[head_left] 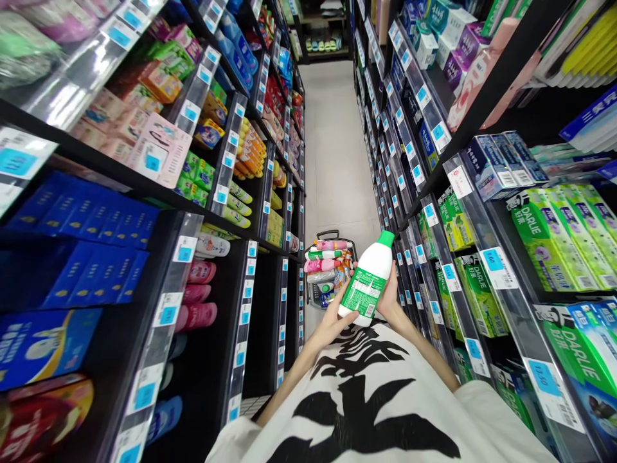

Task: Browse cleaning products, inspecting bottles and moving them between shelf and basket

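Note:
A white plastic bottle (375, 262) with a green cap and a green printed label is held in front of my chest, tilted with its cap up and to the right. My left hand (336, 310) grips its lower left side, the thumb lying on the label. Around the right side of the bottle wraps my right hand (389, 296), its fingers mostly hidden behind it. Just beyond the bottle, a shopping basket (328, 234) on the floor is filled with several bottles and packs, among them a pink bottle (322, 265).
Shelves line both sides of a narrow aisle floor (330, 141). On the left stand blue boxes (91, 273) and pink bottles (200, 315); on the right are green toothpaste boxes (554, 238). Price-tag rails (501, 270) edge the shelves close to my arms.

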Demonstrator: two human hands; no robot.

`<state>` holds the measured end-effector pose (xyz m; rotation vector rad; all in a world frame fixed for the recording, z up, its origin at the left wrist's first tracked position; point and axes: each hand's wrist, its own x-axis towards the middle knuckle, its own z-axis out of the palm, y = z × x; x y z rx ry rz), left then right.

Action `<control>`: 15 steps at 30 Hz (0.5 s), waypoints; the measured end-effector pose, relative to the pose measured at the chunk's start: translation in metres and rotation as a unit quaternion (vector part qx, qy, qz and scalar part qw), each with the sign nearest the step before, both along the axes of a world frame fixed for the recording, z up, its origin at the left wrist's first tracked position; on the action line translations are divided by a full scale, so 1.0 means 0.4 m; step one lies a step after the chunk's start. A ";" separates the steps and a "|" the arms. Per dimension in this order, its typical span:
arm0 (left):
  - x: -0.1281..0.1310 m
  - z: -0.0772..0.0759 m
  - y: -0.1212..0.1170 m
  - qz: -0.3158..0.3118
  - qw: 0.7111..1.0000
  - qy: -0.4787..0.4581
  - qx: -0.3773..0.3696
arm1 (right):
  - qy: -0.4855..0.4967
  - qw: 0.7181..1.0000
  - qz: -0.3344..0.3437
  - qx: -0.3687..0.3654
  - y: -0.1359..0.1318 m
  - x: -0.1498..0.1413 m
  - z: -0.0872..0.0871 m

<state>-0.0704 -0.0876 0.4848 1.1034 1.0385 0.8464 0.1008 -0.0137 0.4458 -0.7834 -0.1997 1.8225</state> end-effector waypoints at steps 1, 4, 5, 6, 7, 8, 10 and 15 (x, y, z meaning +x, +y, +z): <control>0.000 0.000 0.000 0.000 1.000 0.005 0.005 | 0.008 1.000 0.002 -0.004 0.000 -0.001 0.000; 0.000 0.001 0.000 0.004 1.000 0.019 0.013 | 0.033 0.999 0.008 -0.014 0.000 -0.003 0.001; 0.000 0.002 0.000 0.004 1.000 0.021 0.009 | 0.039 0.999 0.008 -0.017 0.000 -0.004 0.002; 0.000 0.003 0.000 0.004 1.000 0.022 0.002 | 0.043 0.999 0.006 -0.020 0.000 -0.005 0.003; 0.000 0.004 0.000 0.003 1.000 0.025 -0.006 | 0.048 0.999 0.003 -0.023 0.000 -0.005 0.003; 0.001 0.005 0.000 0.002 1.000 0.028 -0.012 | 0.052 0.998 0.000 -0.027 0.000 -0.006 0.003; 0.002 0.006 0.000 0.002 0.999 0.041 -0.014 | 0.058 0.998 -0.007 -0.034 -0.001 -0.006 0.003; 0.007 -0.007 -0.001 0.018 0.998 0.064 -0.003 | 0.069 0.996 -0.027 -0.050 -0.002 -0.007 0.008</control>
